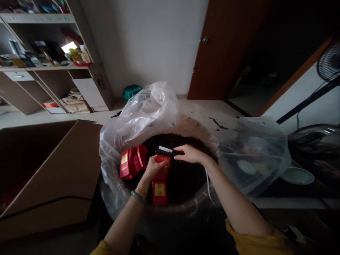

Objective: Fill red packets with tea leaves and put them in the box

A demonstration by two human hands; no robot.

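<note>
In the head view my left hand [153, 167] pinches a red packet [162, 172], its thumb lying across the top. My right hand [190, 153] grips the end of a slim black device [170, 153], whose kind I cannot make out. A white strip [165, 149] shows along it, and it lies at the top edge of the held packet. Below my left hand, another red packet with a gold label [159, 191] rests on dark loose leaf-like material [183, 180]. Left of the hand, several red packets [132, 161] lean together in a row.
A clear plastic bag [148, 106] lines the round container and spreads over its rim. An open cardboard box [79, 159] stands at the left. A white cord [209, 187] hangs by my right forearm. Shelves [50, 67], a brown door [220, 49] and a fan [329, 62] stand farther off.
</note>
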